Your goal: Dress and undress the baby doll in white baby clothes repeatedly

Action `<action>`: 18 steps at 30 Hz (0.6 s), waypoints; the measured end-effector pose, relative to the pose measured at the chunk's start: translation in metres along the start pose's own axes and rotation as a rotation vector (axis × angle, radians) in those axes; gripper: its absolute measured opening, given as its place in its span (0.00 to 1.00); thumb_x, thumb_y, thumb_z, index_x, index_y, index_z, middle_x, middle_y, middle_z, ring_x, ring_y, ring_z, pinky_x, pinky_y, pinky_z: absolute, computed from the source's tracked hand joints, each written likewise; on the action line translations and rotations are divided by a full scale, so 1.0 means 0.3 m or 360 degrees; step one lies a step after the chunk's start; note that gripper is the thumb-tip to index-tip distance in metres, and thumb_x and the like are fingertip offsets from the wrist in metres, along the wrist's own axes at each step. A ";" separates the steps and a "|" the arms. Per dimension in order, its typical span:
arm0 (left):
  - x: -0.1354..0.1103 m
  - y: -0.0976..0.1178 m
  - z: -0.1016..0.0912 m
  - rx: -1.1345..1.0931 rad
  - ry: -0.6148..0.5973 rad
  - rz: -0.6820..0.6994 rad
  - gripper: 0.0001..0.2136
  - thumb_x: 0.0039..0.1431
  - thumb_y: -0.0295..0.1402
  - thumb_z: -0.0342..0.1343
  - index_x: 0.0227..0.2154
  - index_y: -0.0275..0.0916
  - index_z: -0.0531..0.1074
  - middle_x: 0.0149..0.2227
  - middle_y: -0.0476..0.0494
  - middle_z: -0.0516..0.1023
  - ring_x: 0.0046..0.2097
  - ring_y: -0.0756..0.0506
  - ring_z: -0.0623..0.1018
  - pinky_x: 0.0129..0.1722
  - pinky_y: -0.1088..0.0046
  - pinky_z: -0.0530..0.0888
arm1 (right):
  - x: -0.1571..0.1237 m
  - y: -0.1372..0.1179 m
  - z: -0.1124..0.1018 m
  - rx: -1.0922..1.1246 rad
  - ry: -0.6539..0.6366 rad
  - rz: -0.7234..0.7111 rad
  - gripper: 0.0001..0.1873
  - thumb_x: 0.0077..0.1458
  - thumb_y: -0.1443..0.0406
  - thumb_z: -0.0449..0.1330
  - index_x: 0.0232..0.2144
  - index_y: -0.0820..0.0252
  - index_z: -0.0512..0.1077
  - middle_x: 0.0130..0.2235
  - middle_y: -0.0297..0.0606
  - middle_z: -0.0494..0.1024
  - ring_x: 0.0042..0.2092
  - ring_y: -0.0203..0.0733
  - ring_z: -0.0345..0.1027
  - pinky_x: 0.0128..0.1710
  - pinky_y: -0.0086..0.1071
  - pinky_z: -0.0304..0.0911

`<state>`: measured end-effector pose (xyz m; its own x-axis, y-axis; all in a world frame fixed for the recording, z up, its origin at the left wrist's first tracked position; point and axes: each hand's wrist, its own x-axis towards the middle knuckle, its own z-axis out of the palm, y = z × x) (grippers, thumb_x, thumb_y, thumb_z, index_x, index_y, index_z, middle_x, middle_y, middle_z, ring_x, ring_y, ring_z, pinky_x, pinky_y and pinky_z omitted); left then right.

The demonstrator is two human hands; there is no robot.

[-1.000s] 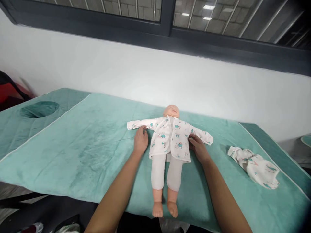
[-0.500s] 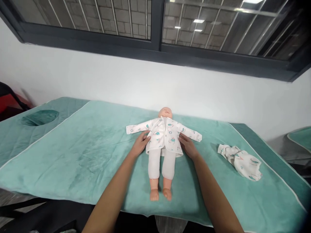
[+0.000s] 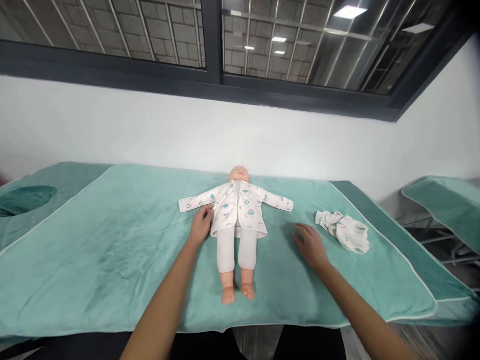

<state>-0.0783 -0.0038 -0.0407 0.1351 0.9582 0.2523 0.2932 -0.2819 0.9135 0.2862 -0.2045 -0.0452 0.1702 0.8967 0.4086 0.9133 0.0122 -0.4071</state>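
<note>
A baby doll point(image 3: 239, 174) lies on its back in the middle of the green bed cover point(image 3: 150, 280), feet toward me. It wears a printed white jacket point(image 3: 249, 210), its front edges apart, over white clothing; the sleeves are spread out. My left hand point(image 3: 201, 223) is at the jacket's left side below the sleeve, fingers bent against the cloth; what the fingertips grip, if anything, is hidden. My right hand point(image 3: 310, 246) hovers over the cover between the doll and a crumpled printed white garment point(image 3: 345, 231), holding nothing, fingers apart.
A white wall and a dark window frame point(image 3: 213, 75) stand behind the bed. At the far left is a round face hole point(image 3: 28, 200) in the green bedding. Another green-covered bed point(image 3: 446, 200) stands at the right.
My right hand has left the jacket's right side and moved right, toward the crumpled garment. My left hand stays beside the jacket. The view has turned to the right.
</note>
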 end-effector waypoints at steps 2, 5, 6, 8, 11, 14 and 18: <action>-0.006 0.015 -0.006 -0.0031 -0.0116 -0.0015 0.15 0.59 0.44 0.54 0.36 0.39 0.77 0.33 0.46 0.77 0.36 0.45 0.72 0.37 0.70 0.68 | -0.034 0.109 -0.099 -0.0459 0.0042 0.0074 0.17 0.64 0.60 0.51 0.49 0.56 0.74 0.57 0.50 0.73 0.59 0.59 0.62 0.60 0.56 0.54; -0.016 0.031 -0.015 -0.0066 -0.0188 -0.0043 0.18 0.58 0.48 0.54 0.22 0.39 0.72 0.23 0.49 0.71 0.29 0.47 0.68 0.30 0.73 0.63 | -0.099 0.240 -0.226 -0.0964 0.0219 0.0232 0.23 0.64 0.60 0.49 0.58 0.58 0.68 0.65 0.52 0.64 0.66 0.61 0.53 0.64 0.58 0.46; -0.020 0.035 -0.016 -0.0071 -0.0206 -0.0063 0.21 0.58 0.49 0.54 0.18 0.39 0.68 0.20 0.50 0.68 0.27 0.48 0.65 0.28 0.73 0.60 | -0.124 0.277 -0.257 -0.1063 0.0260 0.0306 0.25 0.64 0.60 0.48 0.61 0.59 0.65 0.66 0.52 0.62 0.66 0.62 0.52 0.64 0.58 0.45; -0.027 0.043 -0.017 -0.0079 -0.0262 -0.0099 0.25 0.58 0.51 0.52 0.14 0.39 0.63 0.16 0.51 0.62 0.23 0.49 0.61 0.25 0.73 0.57 | -0.170 0.346 -0.305 -0.1164 0.0246 0.0529 0.29 0.62 0.57 0.49 0.63 0.60 0.62 0.65 0.54 0.62 0.64 0.65 0.56 0.60 0.60 0.51; -0.036 0.050 -0.013 -0.0072 -0.0283 -0.0107 0.26 0.58 0.52 0.52 0.12 0.39 0.61 0.15 0.52 0.59 0.22 0.50 0.59 0.23 0.73 0.55 | -0.202 0.443 -0.351 -0.1168 0.0065 0.0843 0.30 0.59 0.50 0.51 0.58 0.58 0.68 0.59 0.55 0.71 0.56 0.69 0.65 0.50 0.60 0.58; -0.042 0.048 -0.013 -0.0044 -0.0207 -0.0064 0.25 0.58 0.51 0.52 0.13 0.40 0.60 0.15 0.52 0.57 0.22 0.50 0.57 0.23 0.73 0.53 | -0.158 0.498 -0.391 -0.1081 -0.0081 0.0897 0.25 0.59 0.50 0.50 0.49 0.57 0.74 0.53 0.55 0.76 0.49 0.67 0.70 0.44 0.57 0.60; -0.048 0.058 -0.016 0.0037 -0.0095 -0.0018 0.26 0.59 0.49 0.51 0.12 0.40 0.55 0.16 0.52 0.52 0.23 0.50 0.55 0.25 0.72 0.52 | -0.005 0.423 -0.433 -0.0575 -0.0086 0.0934 0.19 0.58 0.53 0.51 0.40 0.57 0.76 0.39 0.52 0.79 0.37 0.55 0.71 0.36 0.44 0.60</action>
<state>-0.0799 -0.0223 -0.0270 0.1874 0.9569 0.2217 0.3167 -0.2725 0.9086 0.4498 -0.2619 0.0085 0.6638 0.7308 0.1588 0.7434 -0.6215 -0.2471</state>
